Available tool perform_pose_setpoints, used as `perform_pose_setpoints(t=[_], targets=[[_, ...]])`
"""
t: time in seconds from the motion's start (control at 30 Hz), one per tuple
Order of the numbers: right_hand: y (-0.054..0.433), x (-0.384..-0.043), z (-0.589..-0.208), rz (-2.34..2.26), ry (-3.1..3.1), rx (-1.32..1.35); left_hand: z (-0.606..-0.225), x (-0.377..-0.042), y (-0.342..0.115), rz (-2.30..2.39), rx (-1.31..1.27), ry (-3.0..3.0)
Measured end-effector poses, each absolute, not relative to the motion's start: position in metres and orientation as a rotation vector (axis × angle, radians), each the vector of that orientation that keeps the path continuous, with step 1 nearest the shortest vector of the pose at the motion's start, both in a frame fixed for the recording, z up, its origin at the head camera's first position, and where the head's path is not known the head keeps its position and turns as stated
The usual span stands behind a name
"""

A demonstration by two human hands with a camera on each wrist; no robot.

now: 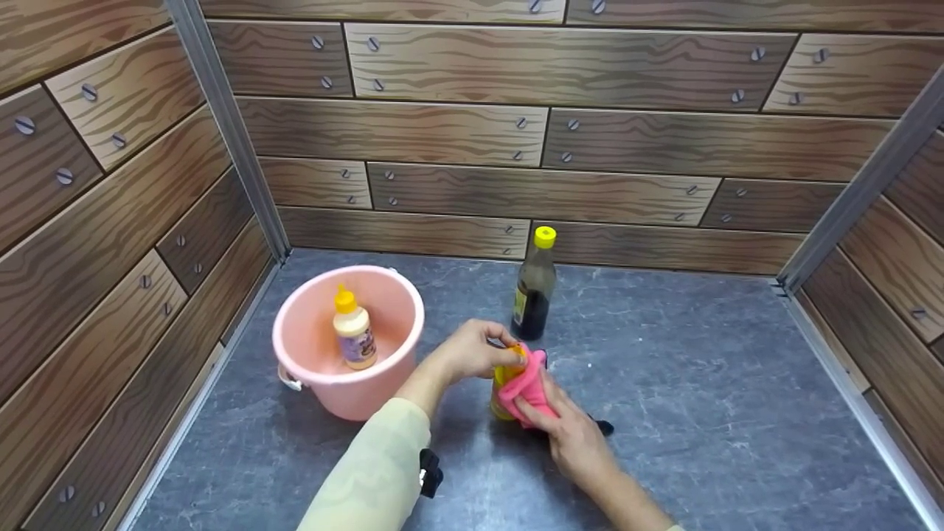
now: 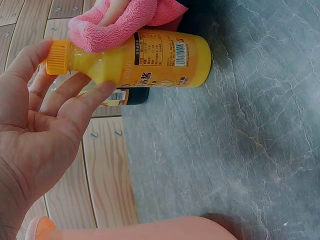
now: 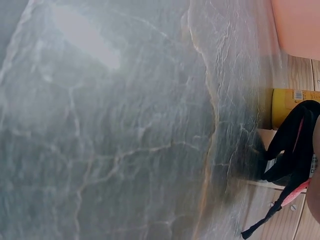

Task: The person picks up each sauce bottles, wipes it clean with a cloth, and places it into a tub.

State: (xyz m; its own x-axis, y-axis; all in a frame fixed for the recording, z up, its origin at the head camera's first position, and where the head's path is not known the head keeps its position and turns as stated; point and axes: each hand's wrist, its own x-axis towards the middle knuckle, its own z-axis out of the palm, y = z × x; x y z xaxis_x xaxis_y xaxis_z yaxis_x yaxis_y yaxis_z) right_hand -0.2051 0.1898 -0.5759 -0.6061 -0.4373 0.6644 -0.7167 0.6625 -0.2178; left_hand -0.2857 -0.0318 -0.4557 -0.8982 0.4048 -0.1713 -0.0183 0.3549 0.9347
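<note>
A yellow squeeze bottle of sauce [image 2: 165, 57] stands on the floor, its orange ribbed cap [image 2: 58, 57] at the top. With thumb and fingers, my left hand [image 1: 472, 350] pinches the bottle at this cap. My right hand [image 1: 571, 435] holds a pink terry cloth [image 1: 529, 391] against the bottle's side, covering part of it in the head view. Black strap-like material [image 3: 295, 145] hangs by the right hand in the right wrist view. Just behind stands a glass bottle of dark liquid [image 1: 532, 295] with a yellow cap.
To the left is a pink bucket [image 1: 295, 365] with a cream-coloured squeeze bottle [image 1: 357, 338] upright inside, yellow nozzle on top. Wood-patterned walls [image 1: 442, 133] enclose the grey marbled surface [image 1: 723, 398] at the back and both sides.
</note>
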Motion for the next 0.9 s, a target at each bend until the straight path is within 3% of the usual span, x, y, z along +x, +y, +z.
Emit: perform_pose_setpoints(t=[0.9], targets=[[0.196,-0.193,-0.585,0.629,-2.586,0.781,-0.458,-0.287,-0.031,1.556,0.330,2.246]])
